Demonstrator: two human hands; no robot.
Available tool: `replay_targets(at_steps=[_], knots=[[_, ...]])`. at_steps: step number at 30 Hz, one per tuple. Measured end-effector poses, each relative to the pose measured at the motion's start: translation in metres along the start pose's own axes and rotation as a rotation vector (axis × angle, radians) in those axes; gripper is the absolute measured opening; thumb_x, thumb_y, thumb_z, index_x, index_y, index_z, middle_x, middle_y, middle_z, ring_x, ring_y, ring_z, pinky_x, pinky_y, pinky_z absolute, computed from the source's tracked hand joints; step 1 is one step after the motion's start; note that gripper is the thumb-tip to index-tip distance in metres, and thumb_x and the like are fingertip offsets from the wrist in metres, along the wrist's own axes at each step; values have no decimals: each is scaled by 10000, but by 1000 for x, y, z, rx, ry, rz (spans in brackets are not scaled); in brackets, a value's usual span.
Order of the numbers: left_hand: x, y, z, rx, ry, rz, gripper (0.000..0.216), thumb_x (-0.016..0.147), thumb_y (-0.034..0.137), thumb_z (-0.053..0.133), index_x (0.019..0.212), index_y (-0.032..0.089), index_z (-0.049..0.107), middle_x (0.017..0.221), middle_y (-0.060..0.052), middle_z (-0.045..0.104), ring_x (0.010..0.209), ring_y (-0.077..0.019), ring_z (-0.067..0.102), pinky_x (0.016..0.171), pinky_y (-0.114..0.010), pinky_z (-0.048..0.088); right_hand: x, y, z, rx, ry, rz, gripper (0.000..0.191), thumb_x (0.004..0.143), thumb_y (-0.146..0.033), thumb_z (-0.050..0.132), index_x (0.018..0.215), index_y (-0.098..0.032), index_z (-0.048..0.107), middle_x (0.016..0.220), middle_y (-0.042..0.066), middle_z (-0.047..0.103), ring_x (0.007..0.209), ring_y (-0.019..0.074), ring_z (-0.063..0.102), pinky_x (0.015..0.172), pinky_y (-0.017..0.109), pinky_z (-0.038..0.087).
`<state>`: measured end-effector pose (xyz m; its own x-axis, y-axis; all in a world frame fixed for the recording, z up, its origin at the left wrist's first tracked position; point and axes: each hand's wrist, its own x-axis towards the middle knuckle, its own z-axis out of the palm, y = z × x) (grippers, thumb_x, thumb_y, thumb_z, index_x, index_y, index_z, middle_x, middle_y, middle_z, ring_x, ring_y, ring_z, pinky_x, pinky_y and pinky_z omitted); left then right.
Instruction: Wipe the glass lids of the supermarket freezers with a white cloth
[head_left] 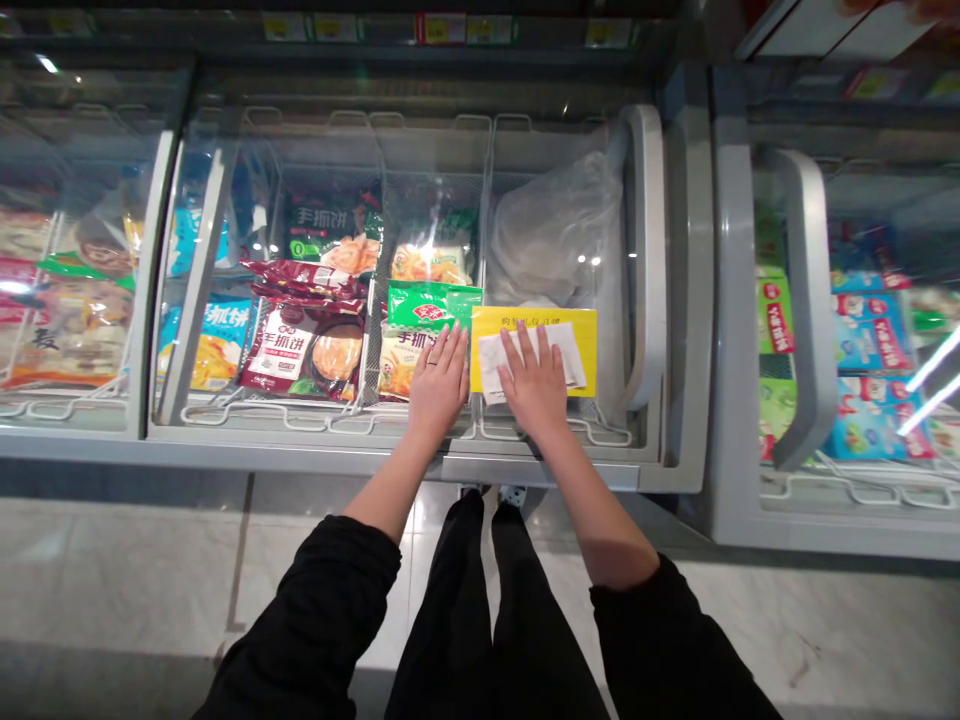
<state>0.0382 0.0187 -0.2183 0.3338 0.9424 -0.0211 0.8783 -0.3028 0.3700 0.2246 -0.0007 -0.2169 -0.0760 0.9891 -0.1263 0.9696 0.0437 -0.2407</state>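
Observation:
My left hand (pixel 437 380) lies flat with fingers stretched out on the sliding glass lid (pixel 315 150) of a chest freezer, over a green and yellow frozen food packet (pixel 429 306). My right hand (pixel 534 385) is also flat, fingers spread, pressing a white cloth or paper (pixel 574 350) against a yellow sign (pixel 585 330) on the glass. Neither hand grips anything. Under the lid sit red packets of frozen pancakes (pixel 304 345) and a clear plastic bag (pixel 555 230).
Wire dividers split the freezer into bins. A grey lid handle (pixel 651 260) curves at the right end. A second freezer (pixel 802 300) with colourful boxes stands to the right, another to the left (pixel 67 290). Price tags (pixel 442 28) line the shelf above. Tiled floor below.

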Motion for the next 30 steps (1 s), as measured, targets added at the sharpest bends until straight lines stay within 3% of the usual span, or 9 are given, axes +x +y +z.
replay_targets(at_steps=[3, 7, 12, 16, 20, 25, 28, 30], knots=[[0, 0, 0, -10, 11, -2, 635, 1088, 221, 372, 1722, 218, 332, 1765, -53, 330, 1661, -229, 268, 1381, -485, 259, -41, -12, 2, 7, -81, -77, 626, 1122, -365, 409, 1736, -314, 300, 1819, 35, 245, 1699, 316, 138, 1357, 623, 204], [0, 1, 0, -38, 24, -11, 637, 1079, 216, 383, 1715, 225, 348, 1756, -50, 361, 1657, -226, 286, 1384, -489, 249, -74, 11, 1, 5, -99, -41, 628, 1124, -386, 423, 1736, -331, 293, 1819, 35, 247, 1693, 334, 158, 1346, 654, 213], [0, 0, 3, -73, 39, -14, 644, 1064, 211, 389, 1708, 217, 366, 1761, -53, 354, 1658, -232, 292, 1389, -490, 230, -41, 35, 1, 11, 8, 73, 712, 1121, -378, 414, 1769, -327, 121, 1839, 37, 166, 1692, 382, 115, 1323, 728, 204], [1, -2, 6, -85, 66, -12, 650, 1059, 226, 407, 1708, 250, 366, 1762, -30, 360, 1657, -209, 290, 1392, -472, 222, -20, 6, 5, -19, -2, 5, 708, 1122, -362, 398, 1772, -293, 125, 1839, 31, 171, 1695, 372, 100, 1345, 692, 189], [1, -4, 8, -101, 76, -15, 644, 1052, 221, 406, 1695, 257, 389, 1758, -25, 367, 1649, -200, 308, 1395, -472, 207, -48, -16, 5, -6, -79, -163, 657, 1122, -375, 416, 1752, -317, 241, 1822, -4, 234, 1697, 324, 134, 1364, 621, 199], [0, -3, 8, -139, 79, -21, 640, 1045, 222, 397, 1685, 232, 413, 1760, -31, 364, 1655, -215, 297, 1399, -470, 190, -85, 22, 0, -22, -113, -94, 644, 1126, -398, 417, 1746, -345, 252, 1820, 0, 247, 1691, 325, 168, 1351, 631, 231], [1, -2, 8, -151, 77, -33, 649, 1036, 219, 402, 1685, 230, 415, 1761, -32, 364, 1655, -224, 299, 1402, -476, 177, -77, 43, 2, -24, -48, 6, 662, 1127, -394, 409, 1755, -333, 208, 1829, 27, 220, 1689, 355, 162, 1332, 678, 239], [1, -1, 8, -153, 74, -36, 651, 1034, 217, 399, 1685, 236, 413, 1762, -29, 360, 1654, -218, 303, 1403, -472, 168, -64, 43, 4, -6, 10, 46, 680, 1129, -399, 385, 1764, -337, 149, 1834, 32, 191, 1693, 366, 131, 1320, 715, 221]])
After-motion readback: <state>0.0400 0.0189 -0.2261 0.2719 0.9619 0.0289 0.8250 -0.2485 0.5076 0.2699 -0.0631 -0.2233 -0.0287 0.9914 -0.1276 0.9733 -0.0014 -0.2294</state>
